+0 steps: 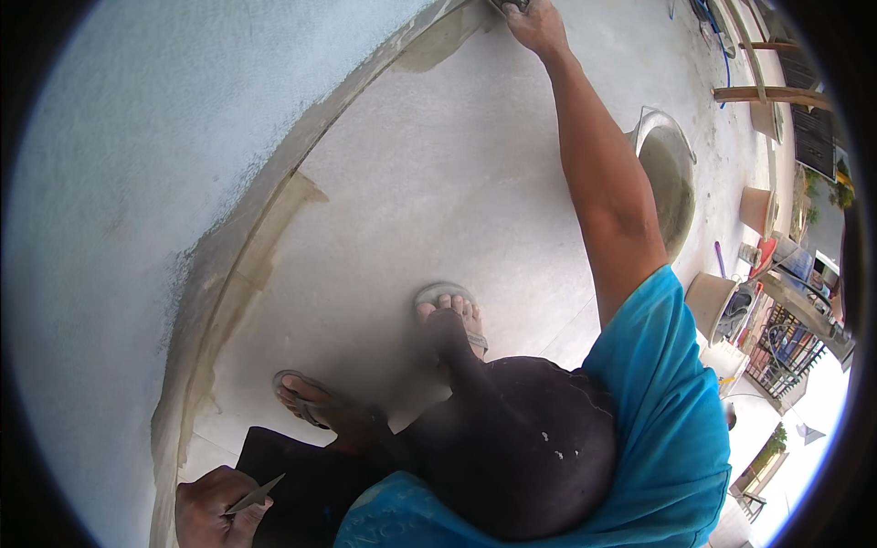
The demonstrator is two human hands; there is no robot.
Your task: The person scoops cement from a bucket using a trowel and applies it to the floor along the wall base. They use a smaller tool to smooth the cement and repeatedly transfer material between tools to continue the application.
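My left hand [215, 510], low at the left beside the wall base, is closed on a thin flat metal blade [256, 494]. The blade sticks out between thumb and fingers; whether it has a handle is hidden. My right arm reaches far forward, and the right hand [539, 29] is closed at the top edge, close to the wall's foot. A dark grey thing [513, 4] shows at its fingers, mostly cut off by the picture's edge. Along the pale blue wall [137, 183] runs a rough grey-brown base strip [215, 301], with damp-looking patches on the floor beside it.
A grey bucket [683, 183] with a wire handle stands right of my right arm. My sandalled feet [452, 315] rest on the pale floor [393, 210]. Farther right are tan tubs [711, 306], a wooden beam [772, 95], a blue hose [726, 68] and assorted clutter.
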